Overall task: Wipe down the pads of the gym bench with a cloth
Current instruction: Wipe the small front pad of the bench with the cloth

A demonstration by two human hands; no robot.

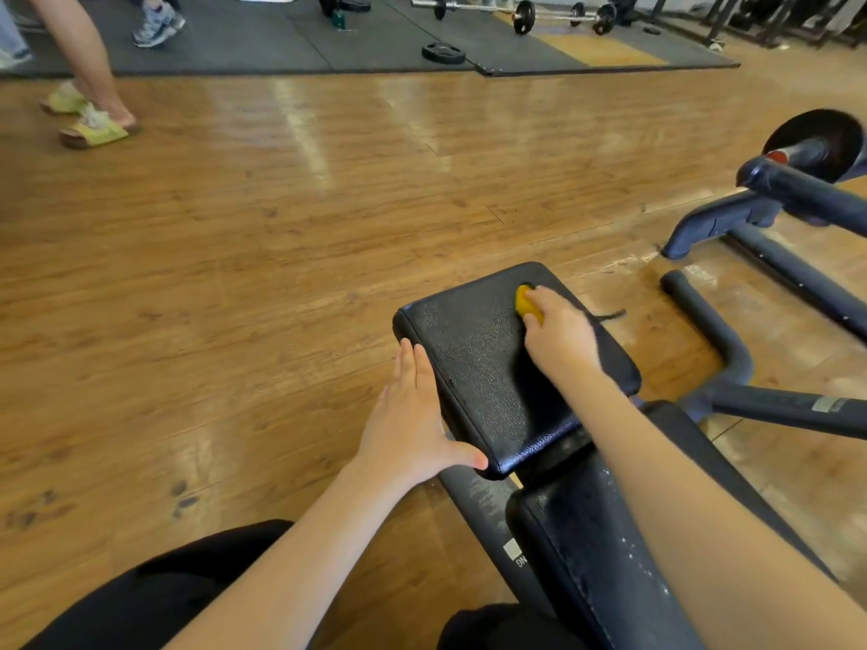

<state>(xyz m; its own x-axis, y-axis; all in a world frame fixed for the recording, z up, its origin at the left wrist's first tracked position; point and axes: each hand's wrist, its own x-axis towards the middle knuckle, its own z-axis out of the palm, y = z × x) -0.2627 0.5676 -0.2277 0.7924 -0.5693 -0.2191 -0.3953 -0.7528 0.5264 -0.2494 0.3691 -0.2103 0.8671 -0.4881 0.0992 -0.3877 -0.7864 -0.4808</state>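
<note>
I have the right hand (558, 333) pressed down on a small yellow cloth (528, 302) near the far right corner of the seat pad (488, 368), the smaller black cushion at the end of the bench. The fingers are curled over the cloth, bunching it under the palm so that only a yellow edge shows past the knuckles. I judge that this grip keeps the cloth from sliding free while I push it across the grained surface. The right forearm runs straight out from me, low over the long back pad (591, 546), with the wrist roughly level so the weight goes down through the palm.

My left hand (413, 424) lies flat against the near left edge of the seat pad, fingers straight and together pointing away from me, thumb spread and resting on the pad's near corner. It grips nothing; I read it as a brace, steadying the pad and my own lean.

The back pad beside my right arm carries pale specks and looks not yet wiped, so I take the job as early, with the seat pad in hand first.

The bench's dark metal frame (732, 358) stands on the wooden floor (234, 255), and a weight plate (443, 53) lies on the mat far off.
</note>
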